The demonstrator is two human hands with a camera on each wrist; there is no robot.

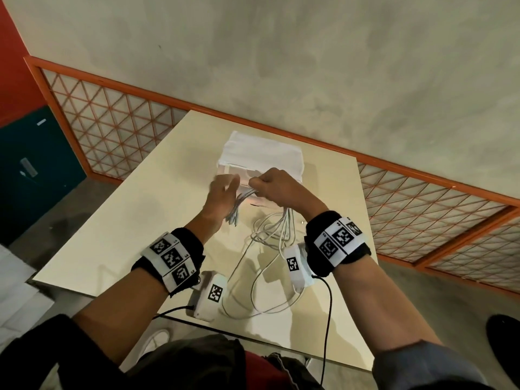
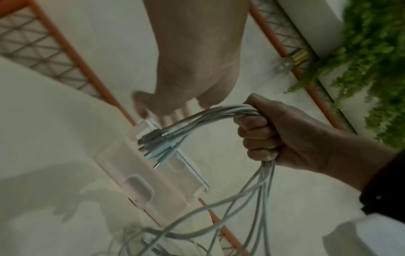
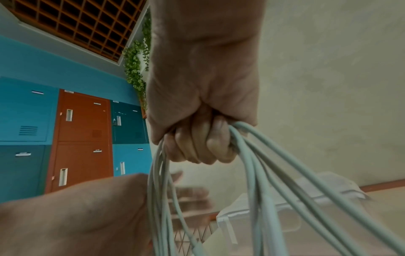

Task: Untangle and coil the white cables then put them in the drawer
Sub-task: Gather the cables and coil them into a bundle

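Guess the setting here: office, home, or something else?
Probably a shared locker or break area, not a home: blue and orange metal lockers line one wall, an orange lattice partition edges the concrete floor, and a plain cream table stands there.

A locker room or staff area: blue and orange lockers [image 3: 83, 138], orange lattice partition [image 1: 118, 130], trailing greenery [image 2: 372, 60].

Both forearms are bare; each wrist wears a black band [image 1: 337, 243] wrapped with a white strip of square black-and-white code markers [image 1: 172, 257]; a white camera box [image 1: 209, 294] hangs beneath, trailing a thin black cable [image 1: 327, 319]; dark sleeves [image 1: 33, 358] sit pushed up.
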